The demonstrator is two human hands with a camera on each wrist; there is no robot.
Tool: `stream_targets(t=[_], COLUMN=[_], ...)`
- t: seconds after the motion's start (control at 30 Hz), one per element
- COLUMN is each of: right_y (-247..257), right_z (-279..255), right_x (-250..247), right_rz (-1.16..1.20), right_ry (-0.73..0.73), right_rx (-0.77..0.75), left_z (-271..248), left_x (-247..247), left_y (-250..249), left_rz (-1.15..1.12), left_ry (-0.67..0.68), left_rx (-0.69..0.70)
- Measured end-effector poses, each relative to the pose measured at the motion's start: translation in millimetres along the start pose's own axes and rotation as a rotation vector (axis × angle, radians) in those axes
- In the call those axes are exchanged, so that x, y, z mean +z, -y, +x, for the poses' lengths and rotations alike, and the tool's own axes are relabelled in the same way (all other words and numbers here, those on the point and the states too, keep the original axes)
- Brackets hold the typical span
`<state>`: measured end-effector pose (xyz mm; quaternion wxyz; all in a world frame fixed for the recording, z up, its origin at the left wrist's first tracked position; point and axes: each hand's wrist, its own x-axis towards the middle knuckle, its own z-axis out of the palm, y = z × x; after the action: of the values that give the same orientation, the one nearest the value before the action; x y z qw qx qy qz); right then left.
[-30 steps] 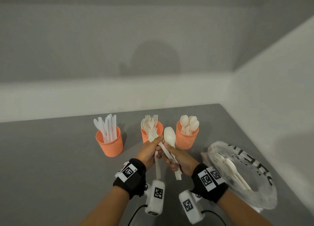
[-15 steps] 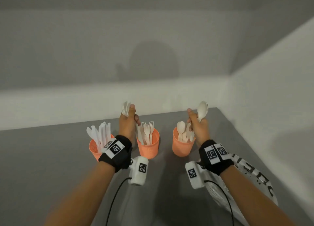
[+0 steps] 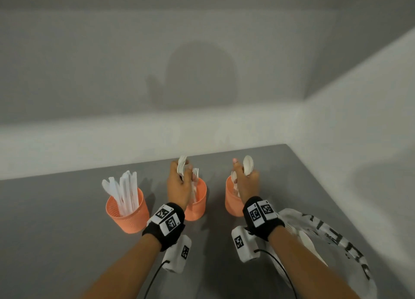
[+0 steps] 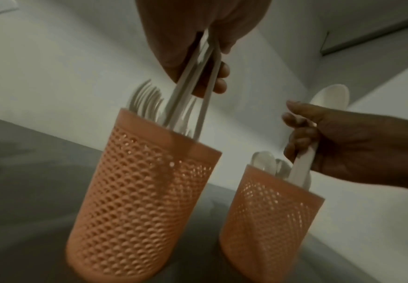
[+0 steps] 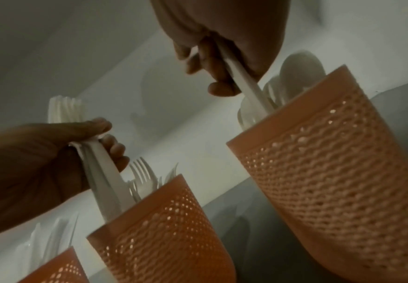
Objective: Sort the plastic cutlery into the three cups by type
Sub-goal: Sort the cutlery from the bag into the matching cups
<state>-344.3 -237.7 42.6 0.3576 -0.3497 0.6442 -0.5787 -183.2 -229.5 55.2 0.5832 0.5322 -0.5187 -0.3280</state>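
Now left hand (image 3: 178, 186) fingers curl round white plastic forks (image 5: 101, 172), handles pointing down into middle orange mesh cup (image 4: 137, 201); right hand (image 3: 246, 184) grips white plastic spoon (image 4: 304, 159) likewise, upright over right orange mesh cup (image 5: 343, 181).

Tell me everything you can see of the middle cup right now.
The middle cup is orange, apparently plastic, with a perforated mesh wall tapering towards its base. It stands upright on the grey table, between the knife cup and spoon cup. White forks stand inside, tines up. The left hand holds more forks, their handles dipped past its rim.
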Motion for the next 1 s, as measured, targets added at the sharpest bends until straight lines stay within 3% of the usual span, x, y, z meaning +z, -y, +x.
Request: stream_targets(t=[0.13, 0.23, 0.3, 0.5, 0.6, 0.7, 0.8, 0.87, 1.0], right_y=[-4.9, -7.2, -7.1, -8.9, -2.2, 15.8, 42.3, 59.4, 66.8], right_z=[-4.5, -10.4, -15.3, -10.8, -10.8, -16.0, -23.6, -27.9, -36.1], right_x=[-1.9, -5.5, -8.0, -8.3, -6.9, -10.9, -35.4, -61.1, -125.1], right_rz=[-0.114, -0.26, -0.447, -1.018, -1.091, -0.979, -0.723, -0.591, -0.763], right_ry=[-0.023, 0.01, 0.064, 0.198, 0.209, 0.154, 0.123, 0.165, 0.261], right_rx=[-0.153, -0.311, -0.402, -0.387, -0.318, -0.333, -0.366, -0.31, -0.169], left_z=[-5.6, -7.7, -8.6, 0.0, 2.8, 3.7, -6.9, -20.8, -55.9], left_x=[2.6, -0.8, -3.7, -3.9, -2.1, 2.0, 12.8, 25.7, 62.2], left_y=[13.6, 29.2, 32.9, 32.6, 26.7, 11.5, -13.0, -31.1, -51.3], left_rz=[0.141, 0.411, 0.577, 1.006, 1.099, 1.022, 0.74, 0.551, 0.286], left_ry=[0.075, 0.236, 0.342, 0.44, 0.423, 0.372, 0.342, 0.386, 0.47], left_rx=[0.111, 0.248, 0.249, 0.344, 0.292, 0.273, 0.348, 0.35, 0.271])
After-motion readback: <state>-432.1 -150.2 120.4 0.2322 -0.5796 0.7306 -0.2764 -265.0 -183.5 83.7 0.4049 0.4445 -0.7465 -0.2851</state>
